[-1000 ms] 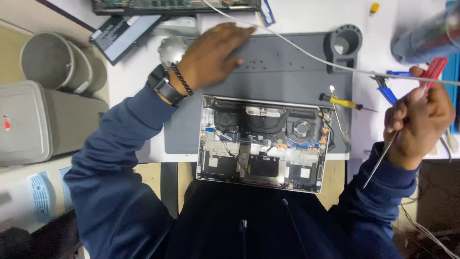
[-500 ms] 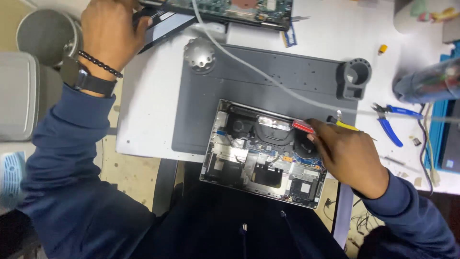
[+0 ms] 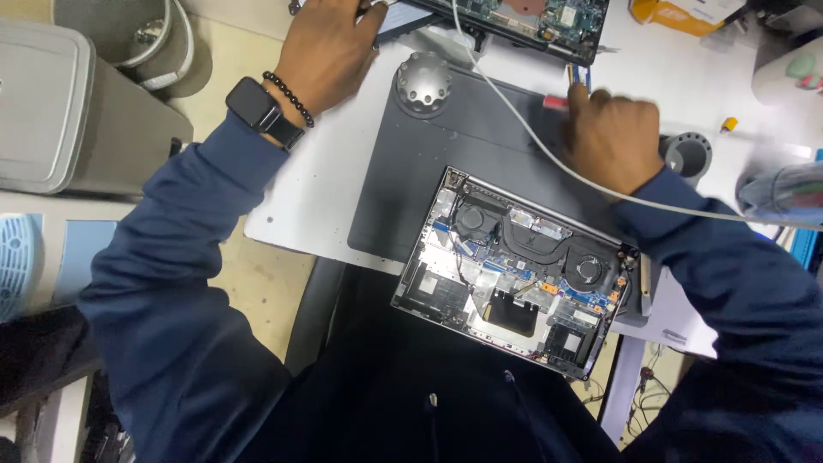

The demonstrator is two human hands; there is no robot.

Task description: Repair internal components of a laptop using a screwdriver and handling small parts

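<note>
An opened laptop (image 3: 514, 266), its fans and boards exposed, lies at the near edge of a grey work mat (image 3: 403, 180). My right hand (image 3: 610, 137) is over the mat's far side, closed on a red-handled screwdriver (image 3: 555, 101) whose handle end shows by the thumb. My left hand (image 3: 330, 47), with a watch and a bead bracelet on the wrist, reaches to the top edge of view beside a dark flat panel (image 3: 393, 17). Its fingertips are cut off there. A white cable (image 3: 531, 141) runs across the mat and under my right wrist.
A silver knurled knob (image 3: 423, 81) stands on the mat's far left corner, a grey round holder (image 3: 688, 156) at its right. Another bared circuit board (image 3: 531, 21) lies at the back. Grey bins (image 3: 51, 103) sit to the left, off the white table (image 3: 317, 197).
My right hand has left the open laptop and gone to the mat's far side with the screwdriver. My left hand stays at the back left. The view has shifted.
</note>
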